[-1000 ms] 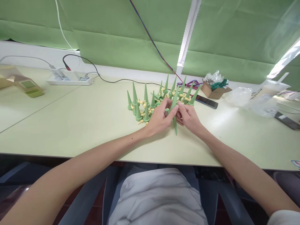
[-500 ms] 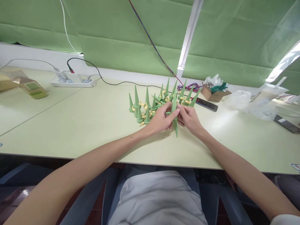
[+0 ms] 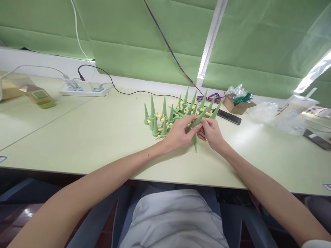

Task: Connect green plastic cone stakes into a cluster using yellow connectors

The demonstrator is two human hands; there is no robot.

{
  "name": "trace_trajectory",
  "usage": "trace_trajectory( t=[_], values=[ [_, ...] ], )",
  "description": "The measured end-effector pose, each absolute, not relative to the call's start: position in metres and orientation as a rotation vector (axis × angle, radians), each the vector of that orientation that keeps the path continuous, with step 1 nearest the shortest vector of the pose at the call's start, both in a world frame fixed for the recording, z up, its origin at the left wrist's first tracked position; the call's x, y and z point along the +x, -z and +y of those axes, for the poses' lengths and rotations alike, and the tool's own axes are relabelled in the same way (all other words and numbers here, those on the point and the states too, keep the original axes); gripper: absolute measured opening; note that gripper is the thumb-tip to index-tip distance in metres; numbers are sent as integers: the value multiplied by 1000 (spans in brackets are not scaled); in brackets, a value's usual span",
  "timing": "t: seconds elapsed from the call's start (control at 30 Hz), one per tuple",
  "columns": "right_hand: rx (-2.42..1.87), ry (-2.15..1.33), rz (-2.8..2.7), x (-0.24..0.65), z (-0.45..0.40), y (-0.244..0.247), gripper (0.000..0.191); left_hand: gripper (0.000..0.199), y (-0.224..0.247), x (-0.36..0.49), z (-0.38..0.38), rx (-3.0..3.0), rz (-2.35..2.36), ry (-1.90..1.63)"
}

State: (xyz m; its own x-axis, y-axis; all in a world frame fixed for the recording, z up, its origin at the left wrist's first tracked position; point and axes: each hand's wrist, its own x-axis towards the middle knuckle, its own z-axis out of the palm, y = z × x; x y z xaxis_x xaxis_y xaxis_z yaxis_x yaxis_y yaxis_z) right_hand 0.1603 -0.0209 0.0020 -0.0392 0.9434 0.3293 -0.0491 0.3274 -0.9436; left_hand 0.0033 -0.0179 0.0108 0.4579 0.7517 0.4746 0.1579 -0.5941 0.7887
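Several green cones (image 3: 155,127) with small yellow pieces (image 3: 158,114) at their sides stand on the pale table. In front of their right part, my left hand (image 3: 181,130) is closed on a green cone (image 3: 199,119) that leans up and to the right. My right hand (image 3: 211,132) touches my left fingertips, its own fingers bent together by the cone's side. What those fingers pinch is too small to make out. Another green cone (image 3: 196,143) points down toward the table's front edge, below my hands.
A black phone (image 3: 227,116) lies right of the cones, by a small cardboard box (image 3: 238,106). Farther right are a plastic bag (image 3: 289,122), a cup (image 3: 297,103) and a second phone (image 3: 317,138). A power strip (image 3: 84,91) with cables sits back left.
The held cone has tipped from nearly upright to leaning right. My right hand has shifted slightly right and down. The whole view has moved a little.
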Motion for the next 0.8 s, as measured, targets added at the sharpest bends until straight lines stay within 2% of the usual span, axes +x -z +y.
trace_trajectory(
  t=[0.33,0.53,0.8],
  values=[
    [-849,-769,-1256,165,-16,-2,61,29,-12,3,-17,1844,895,-1173],
    [-801,-718,-1377,165,-20,-2,55,59,-10,3,-13,1676,747,-969],
    [-839,-660,-1493,164,-25,-2,53,56,-10,3,-11,1590,688,-874]
  ],
)
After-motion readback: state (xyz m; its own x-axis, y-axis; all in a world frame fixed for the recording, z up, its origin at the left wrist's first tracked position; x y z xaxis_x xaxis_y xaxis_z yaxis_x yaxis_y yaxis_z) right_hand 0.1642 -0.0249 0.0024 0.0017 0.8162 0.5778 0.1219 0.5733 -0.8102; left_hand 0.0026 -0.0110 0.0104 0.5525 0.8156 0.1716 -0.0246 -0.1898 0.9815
